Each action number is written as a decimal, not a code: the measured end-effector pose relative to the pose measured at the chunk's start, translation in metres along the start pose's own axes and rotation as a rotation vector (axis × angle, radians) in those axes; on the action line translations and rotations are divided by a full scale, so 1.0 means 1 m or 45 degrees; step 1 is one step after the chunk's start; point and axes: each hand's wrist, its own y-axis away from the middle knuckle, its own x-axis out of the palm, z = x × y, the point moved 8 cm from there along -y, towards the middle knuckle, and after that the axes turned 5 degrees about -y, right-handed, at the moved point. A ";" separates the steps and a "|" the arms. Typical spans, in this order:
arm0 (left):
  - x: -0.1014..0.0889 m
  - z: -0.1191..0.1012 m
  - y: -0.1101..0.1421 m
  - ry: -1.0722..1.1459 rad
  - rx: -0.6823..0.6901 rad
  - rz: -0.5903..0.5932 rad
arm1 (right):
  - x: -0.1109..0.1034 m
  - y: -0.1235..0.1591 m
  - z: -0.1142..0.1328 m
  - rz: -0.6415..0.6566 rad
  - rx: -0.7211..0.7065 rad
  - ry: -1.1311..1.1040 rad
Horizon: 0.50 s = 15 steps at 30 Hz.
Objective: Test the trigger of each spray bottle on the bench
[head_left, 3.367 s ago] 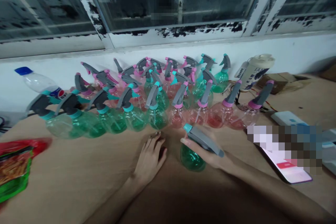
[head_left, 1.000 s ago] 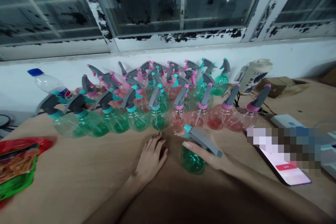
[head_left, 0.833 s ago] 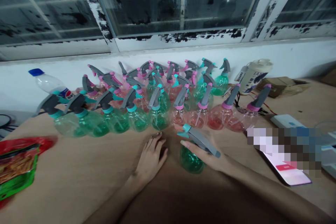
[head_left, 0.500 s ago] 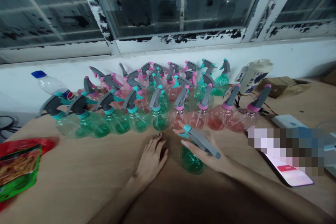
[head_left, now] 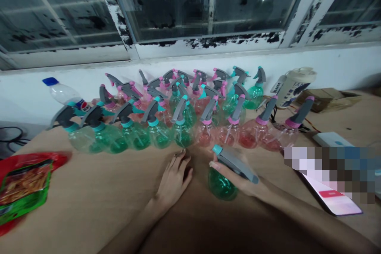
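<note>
Wrapped round the neck of a green spray bottle (head_left: 222, 187) is my right hand (head_left: 238, 178). The bottle's grey trigger head with a teal nozzle points away to the left, and its round green body shows below my thumb. My left hand (head_left: 173, 176) lies on the table to the left of it, palm down, fingers stretched out and holding nothing. Just beyond both hands runs a front row of spray bottles: green ones such as this one (head_left: 162, 137) on the left, pink ones such as this one (head_left: 205, 135) on the right.
More pink and green spray bottles crowd behind the front row, against the wall. A clear drink bottle (head_left: 64, 93) leans at the left, above a red and green snack bag (head_left: 26, 186). On the right are a phone (head_left: 342, 202), a white cup (head_left: 294, 87) and a cardboard box (head_left: 324, 99).
The fingers of my right hand, stretched beside the nozzle before, have curled in around the bottle's neck. The whole view has shifted slightly. My left hand stays flat on the table.
</note>
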 end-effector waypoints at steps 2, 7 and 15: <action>0.001 0.000 0.000 -0.003 -0.006 0.010 | 0.001 -0.001 0.003 0.013 -0.030 -0.025; 0.003 0.000 0.000 0.001 -0.007 0.034 | 0.003 -0.004 0.006 0.037 -0.072 -0.043; 0.002 -0.002 -0.001 0.011 0.025 0.015 | 0.008 0.002 0.008 0.075 -0.012 -0.024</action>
